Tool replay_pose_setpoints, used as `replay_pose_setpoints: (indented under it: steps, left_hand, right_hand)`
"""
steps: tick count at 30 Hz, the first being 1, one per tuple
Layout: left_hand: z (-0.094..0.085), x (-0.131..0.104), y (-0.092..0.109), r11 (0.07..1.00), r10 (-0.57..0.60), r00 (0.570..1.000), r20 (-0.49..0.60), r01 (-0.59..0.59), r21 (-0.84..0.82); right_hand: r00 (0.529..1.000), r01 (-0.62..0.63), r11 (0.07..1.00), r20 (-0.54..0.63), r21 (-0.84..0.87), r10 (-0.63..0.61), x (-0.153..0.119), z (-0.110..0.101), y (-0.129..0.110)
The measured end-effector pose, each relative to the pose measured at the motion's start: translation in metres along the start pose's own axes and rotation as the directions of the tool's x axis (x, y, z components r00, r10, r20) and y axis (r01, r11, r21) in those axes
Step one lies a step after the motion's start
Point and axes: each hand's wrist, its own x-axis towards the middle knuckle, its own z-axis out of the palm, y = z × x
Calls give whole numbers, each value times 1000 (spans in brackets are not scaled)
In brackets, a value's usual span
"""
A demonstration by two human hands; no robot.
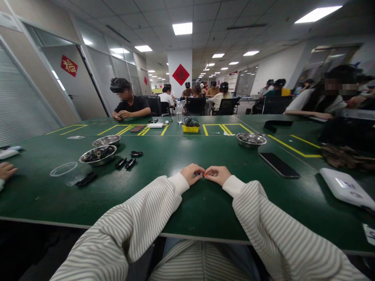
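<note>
Both hands meet over the green table, in front of my body. My left hand has its fingers pinched on a small dark piece that is too small to name. My right hand pinches a small orange-red piece close beside it. Whether the two pieces touch cannot be made out. Left of my hands lie several black parts, next to a metal bowl filled with dark parts. A clear plastic lid and another black part lie nearer the left.
A second metal bowl stands behind the first, and another at back right. A phone and a white device lie on the right. A yellow box holds cables. Another person's hand rests at far left.
</note>
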Motion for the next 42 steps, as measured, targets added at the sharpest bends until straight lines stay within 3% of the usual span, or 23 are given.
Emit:
replay_pose_setpoints:
  steps: [5,15,25,42]
  left_hand:
    - [-3,-1,5,998,66,998,-3,-66,25]
    - [-4,-1,4,990,131,991,6,-131,54]
    - [-2,-1,-2,987,149,988,-30,-147,63]
    - [-6,-1,4,989,145,987,-73,-142,46]
  right_hand:
    - [999,-33,991,-3,133,33,1,1,1]
    - [993,-117,968,37,220,111,1,2,-1]
    - [996,-85,991,39,105,81,-1,1,-9]
    - [995,-99,948,58,304,86,0,2,-3]
